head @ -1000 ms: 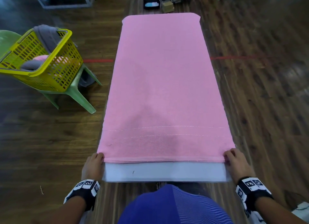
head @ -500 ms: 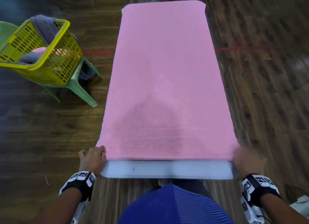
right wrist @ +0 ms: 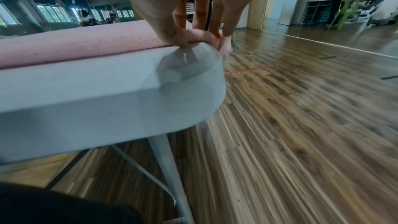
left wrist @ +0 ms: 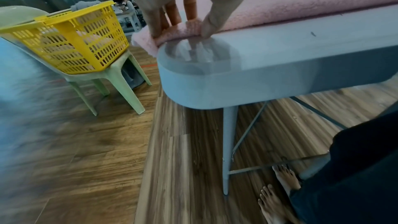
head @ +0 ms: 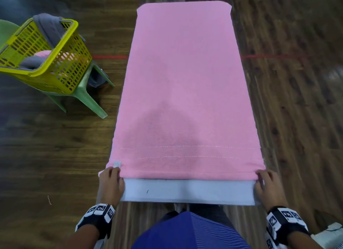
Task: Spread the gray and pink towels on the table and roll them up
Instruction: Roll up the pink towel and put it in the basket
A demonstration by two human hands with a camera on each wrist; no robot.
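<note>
The pink towel [head: 183,85] lies spread flat along the white table [head: 187,192], and its near edge is turned over into a thin roll. My left hand [head: 111,181] grips the roll's left end [left wrist: 178,28] between thumb and fingers. My right hand [head: 267,185] pinches the roll's right end [right wrist: 200,35] at the table's corner. A white label [head: 117,164] shows on the towel by my left fingers. A gray towel [head: 49,26] hangs over the rim of the yellow basket [head: 61,63] at the left.
The yellow basket stands on a green plastic chair [head: 87,98] left of the table, with more pink and gray cloth inside. Dark wooden floor [head: 297,100] surrounds the table. My bare feet [left wrist: 277,193] stand by the table legs. Small items lie beyond the far end.
Both hands have turned the towel's near edge over into a first small roll. A white label has come into view at the left corner.
</note>
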